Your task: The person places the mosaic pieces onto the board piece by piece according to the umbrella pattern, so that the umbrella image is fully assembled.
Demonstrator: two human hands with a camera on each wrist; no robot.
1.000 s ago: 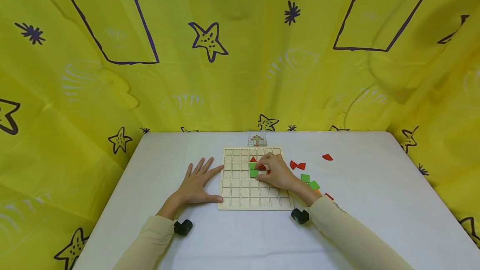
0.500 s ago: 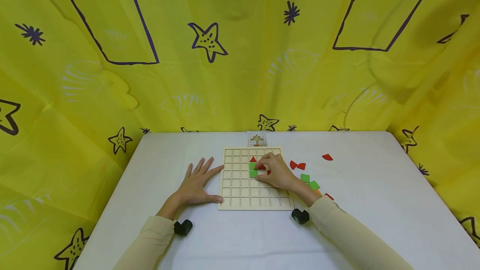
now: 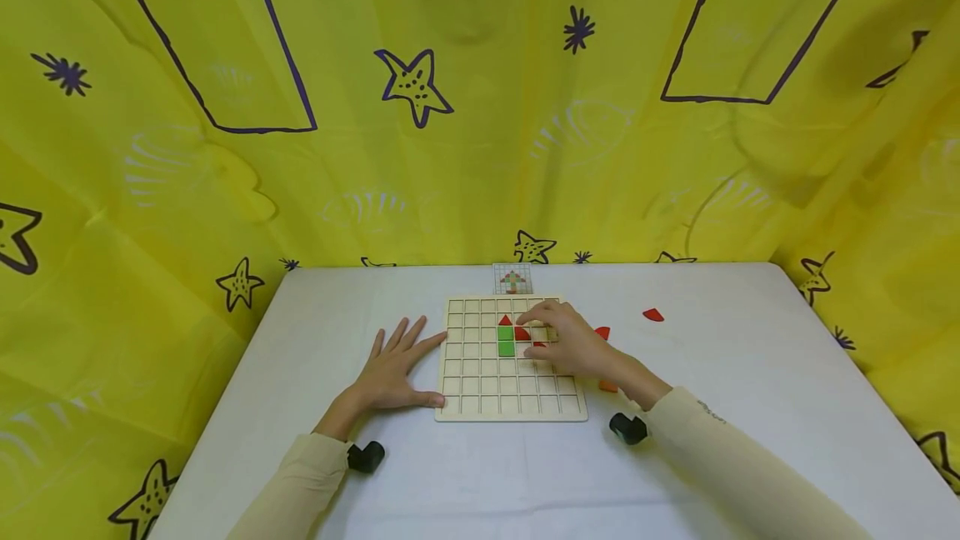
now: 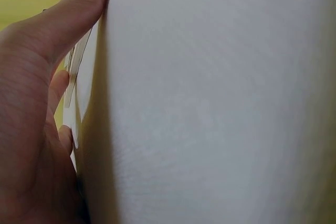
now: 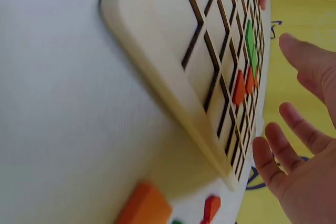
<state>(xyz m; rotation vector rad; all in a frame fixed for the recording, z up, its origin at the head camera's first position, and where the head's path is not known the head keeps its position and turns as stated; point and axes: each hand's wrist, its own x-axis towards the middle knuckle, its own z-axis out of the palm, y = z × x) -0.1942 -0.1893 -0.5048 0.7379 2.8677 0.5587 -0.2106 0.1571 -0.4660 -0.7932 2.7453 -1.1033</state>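
Observation:
My left hand (image 3: 392, 373) lies spread on the table, its thumb and index finger at the left edge of a wooden grid board (image 3: 472, 390). On the board, a red triangle tile (image 3: 506, 321) tops two green square tiles (image 3: 506, 348) set in one column. Beside them sit a red rounded tile (image 3: 522, 334) and another red tile (image 3: 539, 345), partly covered by my right hand (image 3: 573, 344). That hand hovers over the board's right side with thumb and fingers apart, and nothing shows between them. In the right wrist view its fingers (image 5: 286, 153) are loosely extended.
Behind the board lies a small pattern card (image 3: 512, 280) with a coloured figure on a grid. Right of the board are loose pieces: a red tile (image 3: 653, 315), another red tile (image 3: 603, 332) and an orange tile (image 3: 608, 387). A yellow patterned curtain (image 3: 480, 148) hangs behind the table.
My right hand has let go of the upper green tile, which now sits flush above the other, and has moved slightly right with its fingers parted. The left hand stays put.

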